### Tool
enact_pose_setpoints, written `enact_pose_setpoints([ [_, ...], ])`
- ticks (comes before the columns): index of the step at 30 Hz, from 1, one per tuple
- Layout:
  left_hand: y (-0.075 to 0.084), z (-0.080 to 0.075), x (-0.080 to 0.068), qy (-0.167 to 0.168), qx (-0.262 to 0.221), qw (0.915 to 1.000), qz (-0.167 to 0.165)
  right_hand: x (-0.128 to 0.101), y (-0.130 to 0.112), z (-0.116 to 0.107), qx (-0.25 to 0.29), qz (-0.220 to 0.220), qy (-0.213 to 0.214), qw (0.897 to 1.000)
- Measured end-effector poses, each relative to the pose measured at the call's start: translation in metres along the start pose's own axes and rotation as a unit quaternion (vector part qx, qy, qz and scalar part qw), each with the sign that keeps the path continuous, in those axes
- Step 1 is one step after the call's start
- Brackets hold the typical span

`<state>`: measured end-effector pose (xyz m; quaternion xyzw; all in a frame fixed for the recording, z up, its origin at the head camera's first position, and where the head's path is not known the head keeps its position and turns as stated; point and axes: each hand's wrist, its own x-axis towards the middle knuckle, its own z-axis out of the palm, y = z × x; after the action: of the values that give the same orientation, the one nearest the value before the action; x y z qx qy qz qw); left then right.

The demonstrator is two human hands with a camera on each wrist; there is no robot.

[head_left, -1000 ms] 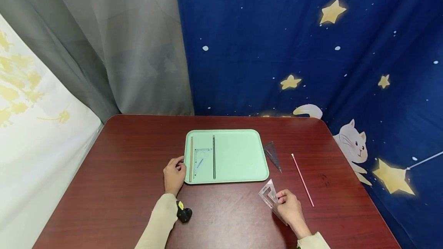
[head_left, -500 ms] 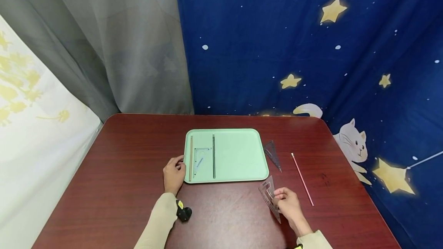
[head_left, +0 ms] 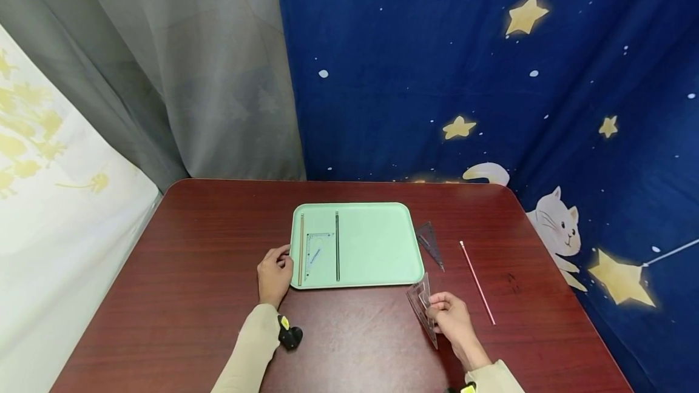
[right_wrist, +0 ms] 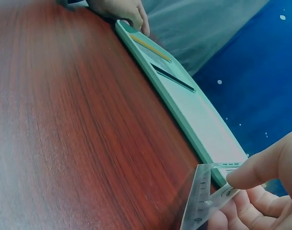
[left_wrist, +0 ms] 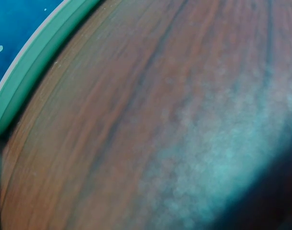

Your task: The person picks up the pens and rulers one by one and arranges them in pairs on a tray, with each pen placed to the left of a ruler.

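Note:
My right hand (head_left: 452, 319) pinches a clear set square (right_wrist: 199, 194) between thumb and fingers, holding it tilted above the table by the near right corner of the mint-green tray (head_left: 377, 247). At the tray's left rim is my left hand (head_left: 274, 276), its fingers bent at the edge and gripping it. Inside the tray lie a brown pencil (head_left: 301, 250), a black pencil (head_left: 337, 247) and, between them, another clear set square (head_left: 319, 236). The left wrist view shows only tabletop and tray rim.
A dark see-through set square (head_left: 428, 242) lies on the table (head_left: 218, 229) against the tray's right side. Farther right is a pink pencil (head_left: 477, 282). Grey and blue star-patterned curtains (head_left: 382, 77) hang behind the table.
My right hand has moved slightly away from me and to the left, turning the set square more steeply upright. My left hand and the tray stay in place.

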<state>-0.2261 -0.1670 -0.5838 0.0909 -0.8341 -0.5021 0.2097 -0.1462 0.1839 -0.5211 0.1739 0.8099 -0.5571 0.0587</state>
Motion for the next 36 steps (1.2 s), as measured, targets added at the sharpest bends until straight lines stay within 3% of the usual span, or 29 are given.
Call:
enact_pose_setpoints([
  [13, 0.001, 0.000, 0.000, -0.004, -0.004, 0.9999, -0.010, 0.001, -0.001, 0.010, 0.068, 0.015, 0.003, 0.998],
  [36, -0.001, 0.001, 0.001, -0.004, -0.004, 1.0000, -0.001, 0.002, -0.012, 0.028, 0.118, 0.004, -0.022, 0.993],
])
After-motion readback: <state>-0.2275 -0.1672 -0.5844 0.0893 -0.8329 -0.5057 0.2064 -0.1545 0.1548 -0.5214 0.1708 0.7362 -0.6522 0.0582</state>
